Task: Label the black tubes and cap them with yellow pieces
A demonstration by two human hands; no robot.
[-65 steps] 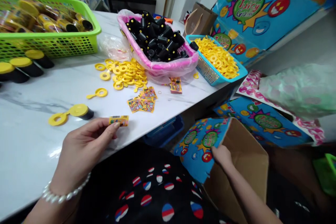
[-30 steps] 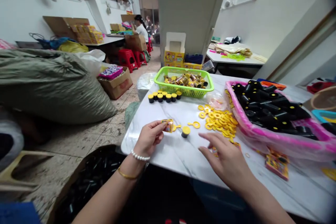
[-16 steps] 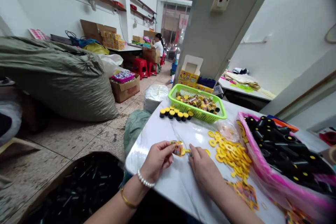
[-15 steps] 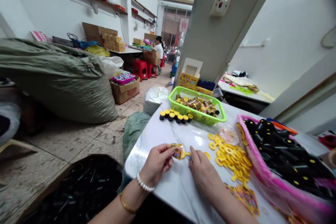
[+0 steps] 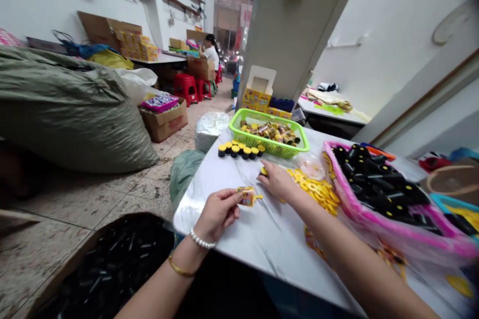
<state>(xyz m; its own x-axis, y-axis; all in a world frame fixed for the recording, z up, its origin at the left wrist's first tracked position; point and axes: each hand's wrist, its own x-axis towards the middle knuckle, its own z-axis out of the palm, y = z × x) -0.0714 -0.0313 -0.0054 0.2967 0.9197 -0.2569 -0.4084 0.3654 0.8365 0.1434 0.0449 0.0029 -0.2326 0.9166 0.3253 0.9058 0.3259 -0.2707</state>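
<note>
My left hand [image 5: 220, 209] pinches a small, colourfully printed yellow label [image 5: 246, 196] above the near part of the table. A short yellow stem [image 5: 258, 197] shows at the label's right edge; whether it is joined to it, I cannot tell. My right hand [image 5: 279, 182] is closed round a small black tub with a yellow lid [image 5: 264, 171], partly hidden by the fingers. Just behind it stands a group of black tubs with yellow lids [image 5: 246, 152]. Loose yellow ring-ended pieces [image 5: 322, 193] lie in a pile beside my right forearm.
A green basket [image 5: 239, 135] of printed tubs sits at the back of the table [image 5: 224, 174]. On the right, a pink-rimmed basket [image 5: 359, 217] holds black parts. A box of black pieces [image 5: 112, 259] stands on the floor at lower left. Another person [image 5: 211, 52] sits far back.
My right hand has moved away from the label, back towards the row of tubs, and a yellow-lidded tub now shows in it. My left hand still holds the label. The view has shifted.
</note>
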